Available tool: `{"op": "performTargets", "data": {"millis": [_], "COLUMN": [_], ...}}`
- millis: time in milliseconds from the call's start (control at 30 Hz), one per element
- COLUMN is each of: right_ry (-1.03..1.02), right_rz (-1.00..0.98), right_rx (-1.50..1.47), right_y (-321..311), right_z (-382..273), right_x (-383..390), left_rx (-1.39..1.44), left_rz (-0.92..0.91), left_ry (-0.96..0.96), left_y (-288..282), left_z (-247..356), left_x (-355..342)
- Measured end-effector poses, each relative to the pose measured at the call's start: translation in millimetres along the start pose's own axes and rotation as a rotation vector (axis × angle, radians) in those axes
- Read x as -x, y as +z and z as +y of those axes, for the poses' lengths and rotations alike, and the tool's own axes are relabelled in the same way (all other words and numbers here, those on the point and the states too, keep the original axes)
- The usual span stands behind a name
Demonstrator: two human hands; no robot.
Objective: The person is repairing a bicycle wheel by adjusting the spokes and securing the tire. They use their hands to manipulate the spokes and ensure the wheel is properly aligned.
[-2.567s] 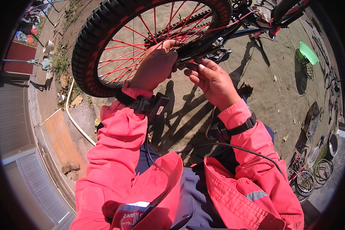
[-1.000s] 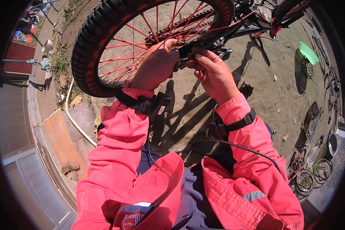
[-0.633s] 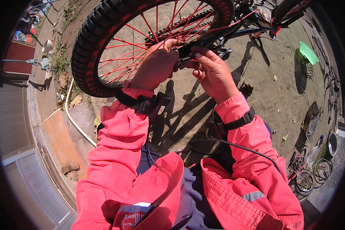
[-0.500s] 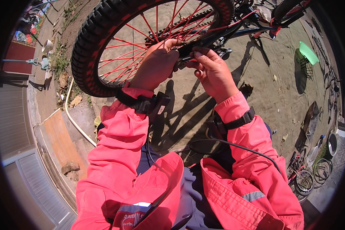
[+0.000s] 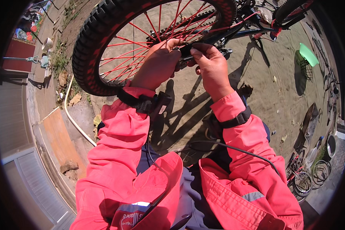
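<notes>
A bicycle wheel (image 5: 89, 34) with a knobby black tyre and red spokes stands at the top of the view, joined to a dark frame (image 5: 239, 28). My left hand (image 5: 159, 63) is closed around a black bike part (image 5: 185, 50) near the wheel hub, its thumb and forefinger reaching up beside the spokes. On the same part, from the right, my right hand (image 5: 211, 67) pinches with thumb and forefinger. Whether something small sits between its fingertips is hidden. The chain (image 5: 197, 19) shows behind the spokes.
A green basin (image 5: 308, 55) lies at the upper right beside a black wire basket (image 5: 306, 69). Bicycle wheels (image 5: 303, 181) and other parts lie at the lower right. Along the left run a pale hose (image 5: 73, 119) and a wooden board (image 5: 61, 134). A black cable (image 5: 241, 146) hangs between my arms.
My right hand has shifted slightly left, nearer my left hand, and its fingers have drawn in tighter on the black part. The left hand has barely moved.
</notes>
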State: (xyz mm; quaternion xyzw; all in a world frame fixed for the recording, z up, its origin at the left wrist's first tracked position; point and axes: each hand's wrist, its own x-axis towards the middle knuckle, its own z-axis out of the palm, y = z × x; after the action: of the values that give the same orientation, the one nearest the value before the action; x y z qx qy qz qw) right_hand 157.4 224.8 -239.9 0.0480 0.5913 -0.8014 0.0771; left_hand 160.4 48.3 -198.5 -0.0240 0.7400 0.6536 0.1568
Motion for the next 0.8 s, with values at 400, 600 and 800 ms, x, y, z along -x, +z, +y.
{"op": "performTargets", "data": {"millis": [400, 600, 800], "right_ry": [-0.429, -0.522, -0.543], "right_rz": [0.148, 0.129, 0.128], "right_rx": [0.588, 0.614, 0.613], "right_y": [10, 15, 16], "right_z": [14, 12, 12], "right_x": [-15, -11, -12], "left_rx": [0.058, 0.036, 0.012], "left_rz": [-0.039, -0.024, 0.009], "left_ry": [0.028, 0.036, 0.050], "left_y": [2, 0, 1], "left_z": [1, -2, -3], "left_x": [1, -1, -1]}}
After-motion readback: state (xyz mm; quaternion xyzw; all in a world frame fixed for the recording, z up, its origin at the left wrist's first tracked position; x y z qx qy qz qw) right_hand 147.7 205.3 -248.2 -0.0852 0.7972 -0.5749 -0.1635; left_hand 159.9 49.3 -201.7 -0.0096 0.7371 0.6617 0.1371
